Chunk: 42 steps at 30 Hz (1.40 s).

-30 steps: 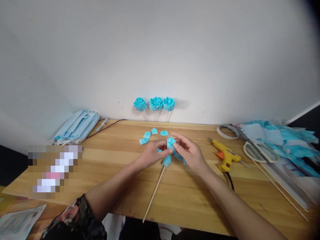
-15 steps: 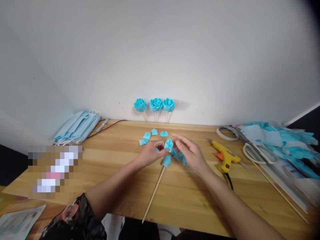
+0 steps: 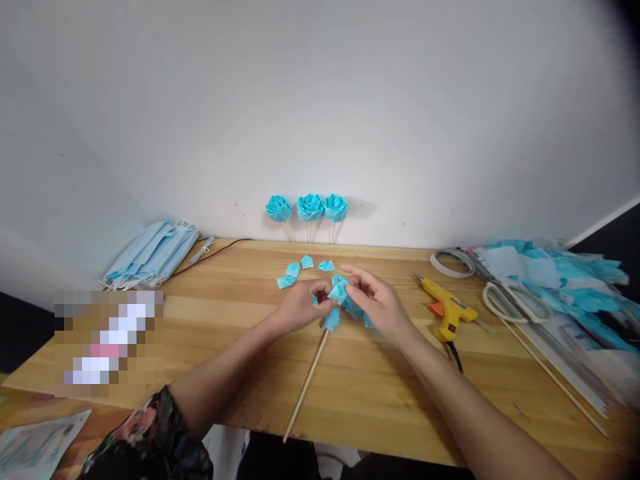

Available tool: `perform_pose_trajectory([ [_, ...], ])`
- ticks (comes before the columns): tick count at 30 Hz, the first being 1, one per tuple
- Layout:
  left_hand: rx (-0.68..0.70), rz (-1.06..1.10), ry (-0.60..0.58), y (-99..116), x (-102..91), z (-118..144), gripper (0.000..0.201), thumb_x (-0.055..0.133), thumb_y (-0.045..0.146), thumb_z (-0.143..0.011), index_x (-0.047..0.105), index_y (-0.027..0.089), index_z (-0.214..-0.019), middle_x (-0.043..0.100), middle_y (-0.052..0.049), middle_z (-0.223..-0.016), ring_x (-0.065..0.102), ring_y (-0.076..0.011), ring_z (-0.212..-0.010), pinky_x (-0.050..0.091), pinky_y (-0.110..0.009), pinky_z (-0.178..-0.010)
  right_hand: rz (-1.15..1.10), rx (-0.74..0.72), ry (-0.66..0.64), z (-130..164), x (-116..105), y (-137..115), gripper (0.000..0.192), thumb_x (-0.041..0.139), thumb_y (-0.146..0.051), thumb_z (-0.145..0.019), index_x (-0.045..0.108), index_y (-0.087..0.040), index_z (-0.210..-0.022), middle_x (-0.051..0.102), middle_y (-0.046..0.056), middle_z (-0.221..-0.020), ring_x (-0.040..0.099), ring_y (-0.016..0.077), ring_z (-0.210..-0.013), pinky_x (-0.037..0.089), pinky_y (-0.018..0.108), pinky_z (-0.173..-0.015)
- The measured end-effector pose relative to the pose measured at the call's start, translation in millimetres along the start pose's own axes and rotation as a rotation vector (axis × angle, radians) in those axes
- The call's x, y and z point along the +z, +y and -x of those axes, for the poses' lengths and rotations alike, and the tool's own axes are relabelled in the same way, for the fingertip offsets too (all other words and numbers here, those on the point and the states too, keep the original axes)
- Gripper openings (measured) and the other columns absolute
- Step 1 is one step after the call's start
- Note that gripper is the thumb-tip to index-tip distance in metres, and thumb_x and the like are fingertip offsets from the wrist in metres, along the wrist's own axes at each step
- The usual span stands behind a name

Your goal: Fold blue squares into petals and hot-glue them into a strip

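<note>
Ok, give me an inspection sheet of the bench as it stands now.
Surface: wooden table.
Job's things: blue petal piece pinched between both hands; wooden stick with a blue bud; loose petals.
Clutter: glue gun, scissors, tape roll, blue scraps, mask stack.
Grips: left hand and right hand, both on the petal piece.
Cables: glue gun cord; red wire.
Surroundings: white wall, three finished roses.

The blue petal (image 3: 339, 291) pinched between both hands has tilted over from upright within 1 second.
</note>
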<state>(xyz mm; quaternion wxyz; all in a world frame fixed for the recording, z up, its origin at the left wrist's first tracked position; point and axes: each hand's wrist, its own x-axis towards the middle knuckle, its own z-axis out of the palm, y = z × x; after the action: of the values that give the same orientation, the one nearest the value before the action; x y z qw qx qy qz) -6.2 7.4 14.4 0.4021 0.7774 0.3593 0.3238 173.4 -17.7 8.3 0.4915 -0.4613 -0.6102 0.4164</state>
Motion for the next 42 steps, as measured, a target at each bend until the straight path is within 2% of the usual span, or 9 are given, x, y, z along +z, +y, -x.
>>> perform_pose_trajectory([
  [5, 0.081, -0.127, 0.046, 1.2, -2.1, 0.7, 0.009, 0.059, 0.02, -0.076, 0.058, 0.015, -0.068, 0.057, 0.001, -0.066, 0.049, -0.0112, -0.064, 0.038, -0.023, -0.063, 0.011, 0.01, 0.024, 0.1, -0.6, -0.9, 0.04, 0.057, -0.033, -0.082, 0.061, -0.02, -0.119, 0.05, -0.001, -0.074, 0.049, 0.0113, -0.063, 0.041, 0.022, -0.055],
  [10, -0.065, 0.067, -0.038, 2.9, -7.3, 0.8, 0.022, 0.053, 0.031, -0.084, 0.066, 0.015, -0.087, 0.067, -0.003, -0.084, 0.054, -0.0132, -0.073, 0.042, -0.025, -0.069, 0.013, -0.009, 0.024, 0.6, -1.2, 1.3, 0.04, 0.057, -0.035, -0.082, 0.062, -0.02, -0.119, 0.053, 0.0, -0.076, 0.05, 0.0125, -0.066, 0.043, 0.024, -0.058],
  [19, -0.101, 0.056, 0.028, -5.7, -4.0, -1.2, 0.021, 0.056, 0.03, -0.08, 0.058, 0.015, -0.065, 0.054, 0.002, -0.063, 0.045, -0.0103, -0.061, 0.038, -0.023, -0.062, -0.048, 0.026, 0.036, 1.0, -2.8, -3.3, 0.038, 0.055, -0.042, -0.086, 0.064, -0.021, -0.116, 0.058, 0.001, -0.078, 0.054, 0.0131, -0.069, 0.046, 0.025, -0.064],
  [22, -0.089, 0.039, 0.022, -7.7, -4.2, -1.4, 0.02, 0.056, 0.028, -0.079, 0.057, 0.015, -0.064, 0.053, 0.002, -0.062, 0.045, -0.0101, -0.061, 0.037, -0.023, -0.062, -0.045, 0.018, 0.055, -0.2, -5.1, -2.3, 0.041, 0.055, -0.045, -0.086, 0.063, -0.021, -0.117, 0.063, 0.003, -0.085, 0.058, 0.0146, -0.075, 0.048, 0.027, -0.071],
  [27, -0.05, 0.042, -0.021, -5.4, -4.2, 0.1, 0.02, 0.055, 0.026, -0.078, 0.053, 0.015, -0.062, 0.05, 0.003, -0.06, 0.044, -0.0096, -0.059, 0.036, -0.023, -0.059, 0.015, -0.012, -0.06, -0.6, -2.2, 3.9, 0.045, 0.061, -0.044, -0.082, 0.061, -0.023, -0.122, 0.067, 0.006, -0.099, 0.062, 0.0182, -0.088, 0.051, 0.031, -0.075],
  [31, -0.008, 0.019, -0.034, -4.8, -2.9, 1.5, 0.021, 0.056, 0.027, -0.08, 0.055, 0.015, -0.063, 0.052, 0.002, -0.061, 0.045, -0.0095, -0.058, 0.035, -0.022, -0.058, 0.074, -0.043, -0.028, -0.1, -1.0, 4.4, 0.041, 0.062, -0.041, -0.082, 0.061, -0.026, -0.121, 0.065, 0.007, -0.113, 0.06, 0.0199, -0.099, 0.05, 0.033, -0.081],
  [37, 0.025, 0.023, -0.035, -7.4, -4.0, 2.0, 0.023, 0.059, 0.031, -0.081, 0.062, 0.015, -0.065, 0.059, 0.0, -0.064, 0.049, -0.0103, -0.062, 0.037, -0.023, -0.061, 0.035, 0.01, -0.041, 1.5, -2.9, 2.3, 0.036, 0.063, -0.042, -0.081, 0.067, -0.02, -0.11, 0.064, 0.001, -0.079, 0.059, 0.0142, -0.069, 0.049, 0.029, -0.066],
  [40, 0.008, 0.092, -0.008, -6.5, -15.7, -0.1, 0.028, 0.057, 0.04, -0.084, 0.068, 0.015, -0.077, 0.064, -0.001, -0.073, 0.053, -0.012, -0.068, 0.04, -0.023, -0.064, 0.015, -0.003, 0.022, 1.2, -5.7, -0.2, 0.034, 0.063, -0.042, -0.081, 0.069, -0.02, -0.105, 0.066, 0.002, -0.083, 0.06, 0.0144, -0.071, 0.049, 0.027, -0.064],
  [42, -0.032, 0.105, 0.083, -7.3, -28.7, -2.4, 0.036, 0.051, 0.045, -0.086, 0.069, 0.015, -0.083, 0.062, -0.002, -0.072, 0.054, -0.0127, -0.069, 0.041, -0.023, -0.065, 0.007, 0.0, 0.067, 0.3, -8.3, -2.7, 0.032, 0.063, -0.043, -0.08, 0.069, -0.02, -0.102, 0.068, 0.004, -0.086, 0.061, 0.0152, -0.072, 0.049, 0.027, -0.064],
])
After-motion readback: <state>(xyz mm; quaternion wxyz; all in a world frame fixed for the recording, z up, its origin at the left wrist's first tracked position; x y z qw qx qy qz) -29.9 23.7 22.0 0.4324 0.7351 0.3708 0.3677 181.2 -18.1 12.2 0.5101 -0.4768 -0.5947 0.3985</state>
